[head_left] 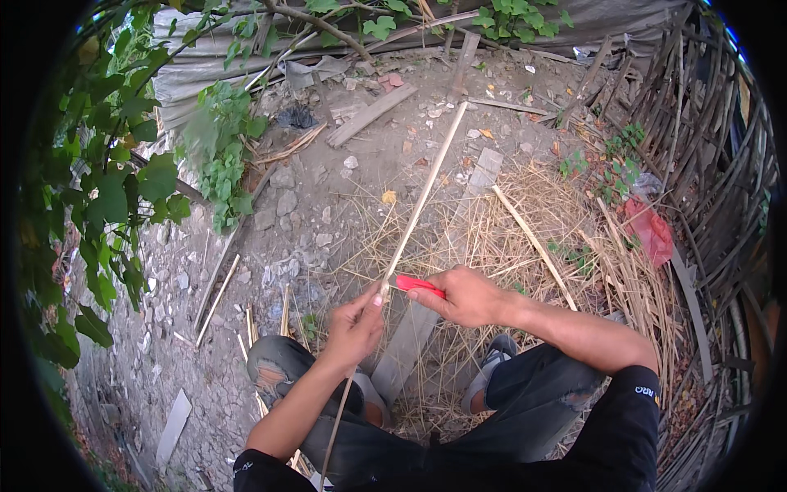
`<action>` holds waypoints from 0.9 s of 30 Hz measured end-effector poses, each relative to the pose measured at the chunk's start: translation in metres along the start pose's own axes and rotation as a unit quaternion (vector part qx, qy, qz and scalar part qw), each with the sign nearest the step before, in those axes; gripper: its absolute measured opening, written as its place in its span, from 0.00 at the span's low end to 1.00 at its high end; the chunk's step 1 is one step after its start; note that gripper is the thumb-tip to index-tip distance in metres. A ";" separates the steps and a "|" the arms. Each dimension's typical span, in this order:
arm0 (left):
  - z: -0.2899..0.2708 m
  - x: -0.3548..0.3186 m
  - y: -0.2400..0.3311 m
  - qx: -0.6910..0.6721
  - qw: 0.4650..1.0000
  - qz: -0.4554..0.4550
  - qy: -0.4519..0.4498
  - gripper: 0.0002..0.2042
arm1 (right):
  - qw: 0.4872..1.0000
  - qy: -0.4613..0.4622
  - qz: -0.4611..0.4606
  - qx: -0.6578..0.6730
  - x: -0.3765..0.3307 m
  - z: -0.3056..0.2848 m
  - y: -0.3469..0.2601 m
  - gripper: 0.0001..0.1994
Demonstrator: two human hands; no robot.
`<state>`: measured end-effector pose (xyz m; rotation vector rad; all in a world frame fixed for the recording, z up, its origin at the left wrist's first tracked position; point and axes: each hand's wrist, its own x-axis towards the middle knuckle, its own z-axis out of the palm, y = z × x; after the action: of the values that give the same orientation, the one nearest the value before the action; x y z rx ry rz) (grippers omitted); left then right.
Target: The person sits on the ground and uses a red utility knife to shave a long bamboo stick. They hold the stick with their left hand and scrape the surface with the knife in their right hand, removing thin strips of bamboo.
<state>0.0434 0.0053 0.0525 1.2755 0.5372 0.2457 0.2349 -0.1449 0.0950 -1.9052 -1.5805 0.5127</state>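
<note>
A long, pale split stick (428, 190) runs from the ground ahead of me back through my left hand (357, 328) and down past my left knee. The fingers of that hand are closed around it, with the thumb at a knobby joint in the stick. My right hand (467, 297) grips a red-handled knife (420, 286), its tip end pointing left and close against the stick just beyond my left fingers. The blade is too small to make out, and I cannot tell whether it touches the wood.
Thin shavings (525, 213) litter the ground ahead and to the right. A grey board (406, 344) lies between my feet. Pale strips (639, 287) are heaped near a red plastic bag (649, 230) and a woven-branch fence (697, 148). Leafy vines (106, 189) hang at left.
</note>
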 end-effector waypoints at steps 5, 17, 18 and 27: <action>0.002 0.006 -0.008 0.015 1.000 0.014 0.000 0.24 | 0.999 -0.027 0.027 -0.014 0.003 0.017 0.007 0.28; -0.018 -0.037 -0.040 0.021 0.996 -0.026 -0.086 0.23 | 0.942 0.186 0.276 -0.038 0.008 -0.061 0.117 0.36; -0.021 -0.035 -0.044 0.024 0.996 -0.023 -0.085 0.23 | 0.948 0.175 0.263 -0.040 0.005 -0.058 0.111 0.36; -0.007 -0.013 -0.018 -0.028 0.998 -0.046 -0.025 0.23 | 0.998 -0.021 0.051 -0.031 0.002 0.010 0.012 0.30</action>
<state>0.0264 -0.0004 0.0375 1.1958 0.5414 0.1510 0.2377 -0.1423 0.0804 -2.0411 -1.5481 0.5560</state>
